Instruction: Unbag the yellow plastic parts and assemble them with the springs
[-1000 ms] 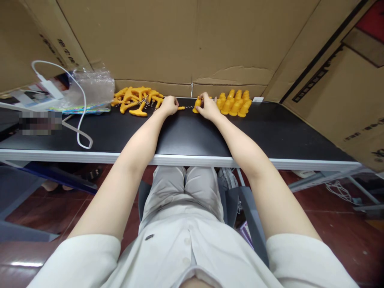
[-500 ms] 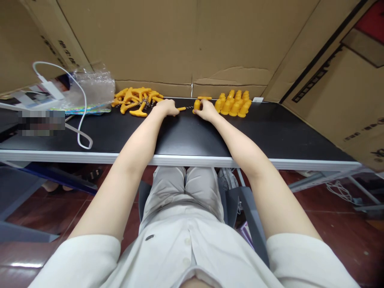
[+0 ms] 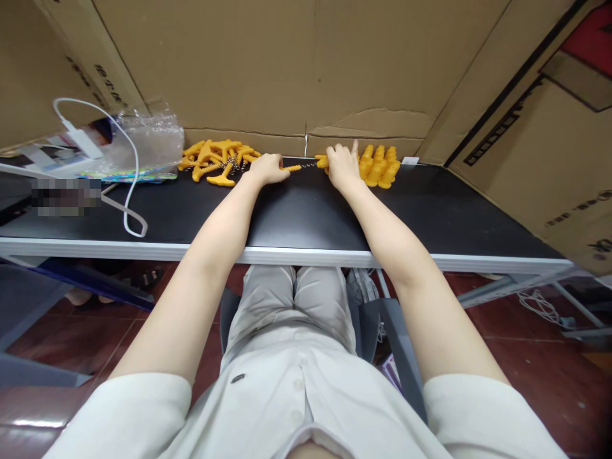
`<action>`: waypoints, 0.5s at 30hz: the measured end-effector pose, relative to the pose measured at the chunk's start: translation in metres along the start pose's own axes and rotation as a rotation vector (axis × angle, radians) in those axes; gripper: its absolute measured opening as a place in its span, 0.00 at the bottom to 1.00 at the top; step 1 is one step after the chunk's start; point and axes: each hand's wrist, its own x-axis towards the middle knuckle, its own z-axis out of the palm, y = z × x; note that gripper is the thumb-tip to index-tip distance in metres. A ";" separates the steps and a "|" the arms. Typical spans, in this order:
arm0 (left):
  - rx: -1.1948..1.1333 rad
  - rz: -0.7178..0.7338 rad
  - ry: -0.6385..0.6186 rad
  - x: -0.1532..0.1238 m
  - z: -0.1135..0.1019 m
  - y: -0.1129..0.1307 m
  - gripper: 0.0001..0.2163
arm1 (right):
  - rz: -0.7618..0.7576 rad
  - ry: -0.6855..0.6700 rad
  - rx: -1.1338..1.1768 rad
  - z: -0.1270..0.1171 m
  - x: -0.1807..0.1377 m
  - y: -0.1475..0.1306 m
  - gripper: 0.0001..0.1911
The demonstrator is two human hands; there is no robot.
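Observation:
My left hand (image 3: 268,169) is closed around the handle end of a yellow corkscrew (image 3: 292,168), which lies level. Its metal spiral points right, toward my right hand (image 3: 343,166). That hand is palm down, its fingers closed on a yellow plastic sleeve (image 3: 322,163) that is mostly hidden under them. The spiral's tip meets the sleeve's left end; how far it reaches inside cannot be seen. Left of my left hand lies a pile of yellow T-handled corkscrews (image 3: 221,180). Several yellow sleeves (image 3: 377,169) stand upright in rows just right of my right hand.
The black tabletop (image 3: 306,217) has a pale metal front edge (image 3: 306,255). A cardboard wall (image 3: 306,70) rises behind it. At the left lie a clear plastic bag (image 3: 148,137) and a white cable (image 3: 136,166). A small white piece (image 3: 410,160) sits behind the sleeves.
My right hand has turned palm down and shifted slightly right. The sleeve it holds has gone from upright to lying in line with the spiral. My left hand has risen slightly with the corkscrew.

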 end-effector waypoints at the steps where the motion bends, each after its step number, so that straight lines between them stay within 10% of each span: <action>1: -0.003 0.005 0.007 0.000 0.000 0.000 0.20 | 0.012 -0.010 -0.001 -0.002 -0.001 -0.001 0.19; 15: -0.016 0.126 0.093 0.001 0.004 -0.001 0.30 | -0.154 0.005 0.227 0.021 0.009 0.016 0.19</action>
